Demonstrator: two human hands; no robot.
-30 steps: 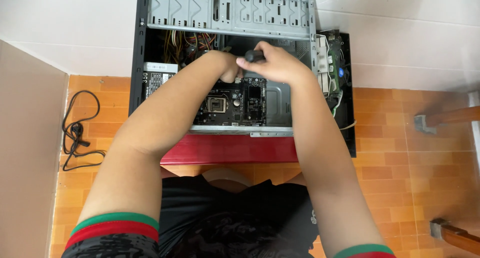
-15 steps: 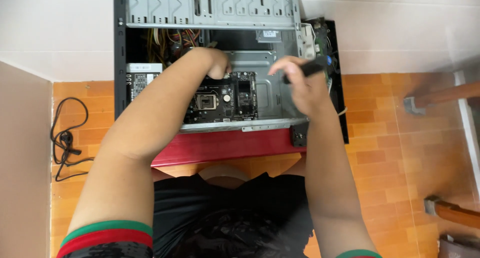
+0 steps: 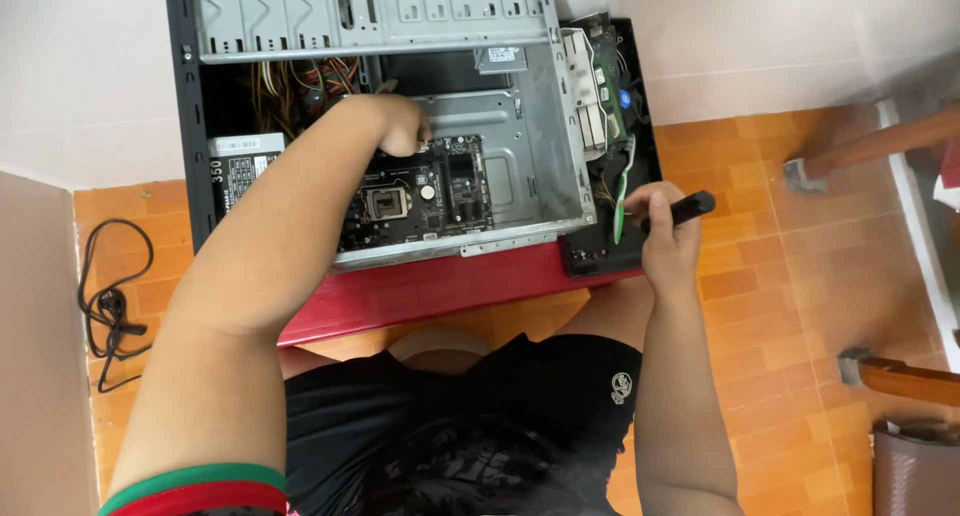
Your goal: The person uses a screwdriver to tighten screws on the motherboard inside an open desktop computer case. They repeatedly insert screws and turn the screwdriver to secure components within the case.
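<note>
An open desktop computer case [image 3: 545, 176] lies on its side on a red stool [image 3: 420, 286]. Inside it a dark motherboard [image 3: 415, 196] sits on the metal tray. My left hand [image 3: 400, 124] reaches into the case and rests with curled fingers at the motherboard's top edge; what it grips is hidden. My right hand [image 3: 665, 226] is outside the case at its right, closed round a black-handled screwdriver [image 3: 685, 209], just above the case's black front panel [image 3: 610, 251].
A power supply [image 3: 235, 166] and coloured wires [image 3: 300, 76] fill the case's left end. A black cable [image 3: 110, 301] lies on the orange tiled floor at left. Wooden furniture legs [image 3: 850, 156] stand at right. A brown panel [image 3: 35, 356] borders the left edge.
My right hand has drawn out of the case with the screwdriver and moved right and down to the front panel. My left hand has stayed at the motherboard.
</note>
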